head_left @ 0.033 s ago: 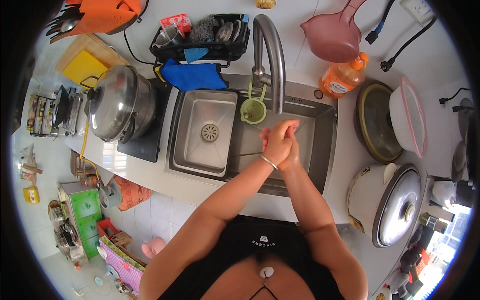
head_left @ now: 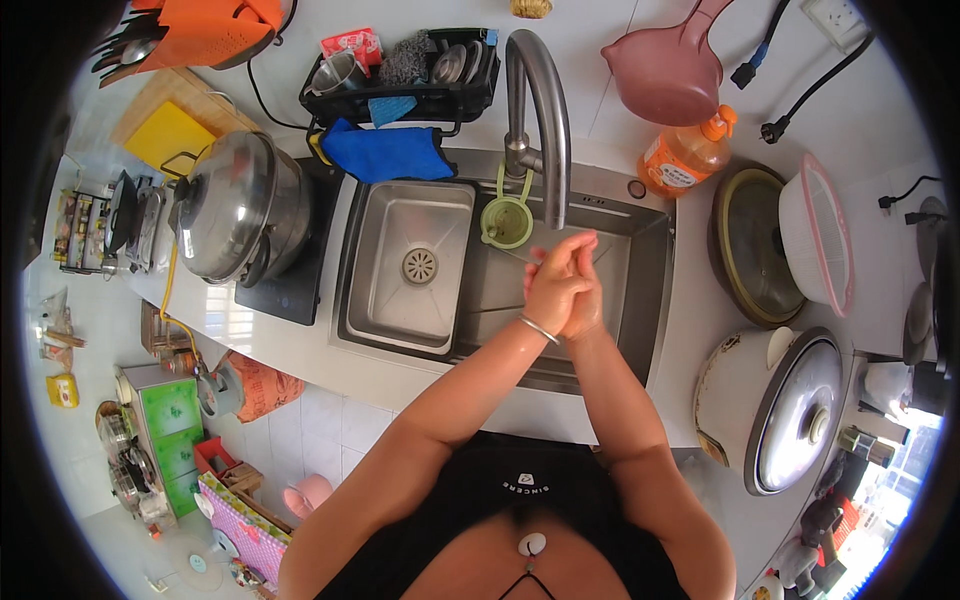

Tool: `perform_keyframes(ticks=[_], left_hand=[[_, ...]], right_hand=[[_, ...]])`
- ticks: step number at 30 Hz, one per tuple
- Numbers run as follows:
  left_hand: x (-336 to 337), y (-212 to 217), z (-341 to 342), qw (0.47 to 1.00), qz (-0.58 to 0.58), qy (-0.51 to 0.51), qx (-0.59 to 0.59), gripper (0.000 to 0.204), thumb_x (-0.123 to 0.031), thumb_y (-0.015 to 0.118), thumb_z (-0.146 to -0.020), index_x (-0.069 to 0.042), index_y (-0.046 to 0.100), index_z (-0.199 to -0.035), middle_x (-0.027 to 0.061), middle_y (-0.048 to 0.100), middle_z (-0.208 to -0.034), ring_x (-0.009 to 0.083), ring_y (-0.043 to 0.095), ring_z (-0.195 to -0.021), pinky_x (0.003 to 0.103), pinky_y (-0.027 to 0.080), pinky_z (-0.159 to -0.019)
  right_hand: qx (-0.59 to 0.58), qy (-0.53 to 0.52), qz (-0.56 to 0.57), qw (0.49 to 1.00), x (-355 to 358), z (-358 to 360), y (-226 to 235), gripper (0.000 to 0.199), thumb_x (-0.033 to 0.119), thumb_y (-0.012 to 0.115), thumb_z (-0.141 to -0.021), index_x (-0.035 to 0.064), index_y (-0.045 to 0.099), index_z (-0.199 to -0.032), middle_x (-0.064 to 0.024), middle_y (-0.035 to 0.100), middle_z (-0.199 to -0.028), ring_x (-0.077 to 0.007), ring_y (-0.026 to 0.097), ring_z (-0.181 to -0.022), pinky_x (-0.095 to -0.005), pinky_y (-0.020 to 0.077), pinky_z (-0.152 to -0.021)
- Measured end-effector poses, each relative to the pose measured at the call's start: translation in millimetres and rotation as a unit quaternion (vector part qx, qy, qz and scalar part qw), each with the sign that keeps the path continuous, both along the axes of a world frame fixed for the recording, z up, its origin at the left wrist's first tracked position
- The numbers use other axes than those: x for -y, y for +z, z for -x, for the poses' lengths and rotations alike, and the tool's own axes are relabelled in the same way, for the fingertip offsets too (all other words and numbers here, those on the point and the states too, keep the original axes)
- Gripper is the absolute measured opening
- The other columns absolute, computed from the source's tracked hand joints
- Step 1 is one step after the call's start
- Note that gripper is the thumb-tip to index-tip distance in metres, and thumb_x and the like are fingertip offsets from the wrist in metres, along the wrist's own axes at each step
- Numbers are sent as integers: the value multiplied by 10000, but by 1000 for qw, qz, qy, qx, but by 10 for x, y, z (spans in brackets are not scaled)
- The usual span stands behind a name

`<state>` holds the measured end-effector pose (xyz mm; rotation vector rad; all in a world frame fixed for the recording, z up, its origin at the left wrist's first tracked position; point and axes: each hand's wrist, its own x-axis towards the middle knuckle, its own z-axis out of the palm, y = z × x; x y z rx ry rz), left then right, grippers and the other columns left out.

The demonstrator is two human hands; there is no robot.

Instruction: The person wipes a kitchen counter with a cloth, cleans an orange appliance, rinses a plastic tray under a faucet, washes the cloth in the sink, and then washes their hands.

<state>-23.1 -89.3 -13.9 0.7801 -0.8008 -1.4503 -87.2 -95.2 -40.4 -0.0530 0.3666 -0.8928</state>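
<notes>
My left hand [head_left: 550, 290] and my right hand [head_left: 586, 300] are pressed together, palm toward palm, over the right basin [head_left: 640, 285] of the steel sink. The fingers overlap, so part of each hand is hidden. A light metal bangle [head_left: 540, 330] rings my left wrist. Just beyond my fingertips hangs the mouth of the tall curved faucet [head_left: 556, 190]; no stream of water shows. A pale green strainer [head_left: 507, 221] hangs at the faucet's base, to the left of my hands. I see no object between the hands.
The left basin [head_left: 385, 300] has a round drain. A blue cloth [head_left: 385, 150] lies behind it, below a black rack [head_left: 470, 97]. An orange soap bottle [head_left: 685, 160] stands behind right. A steel pot [head_left: 235, 215] is at left, a lidded cooker [head_left: 745, 400] at right.
My clasped hands have shifted slightly away from me and turned a little against each other. The surroundings have not moved.
</notes>
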Motion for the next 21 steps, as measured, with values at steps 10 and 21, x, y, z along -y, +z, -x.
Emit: perform_keyframes(ticks=[10, 21], left_hand=[[-330, -288, -239, 953, -179, 59, -237, 432, -46, 480, -806, 0, 460, -1235, 144, 521, -1238, 241, 503, -1156, 364, 413, -952], [-180, -565, -156, 868, -388, 78, -299, 341, -237, 473, -879, 28, 535, -1083, 156, 585, -1108, 258, 581, -1014, 370, 454, -899]], right_hand=[[-647, 24, 346, 679, 935, -140, 94, 223, 203, 512, -904, -3, 562, -835, -146, 579, -684, -283, 599, -599, -374, 496, -584], [-770, 75, 621, 127, 1626, -217, 738, 233, 60, 499, -801, 17, 603, -1005, -170, 460, -1298, -306, 340, -1294, -428, 336, -1022]])
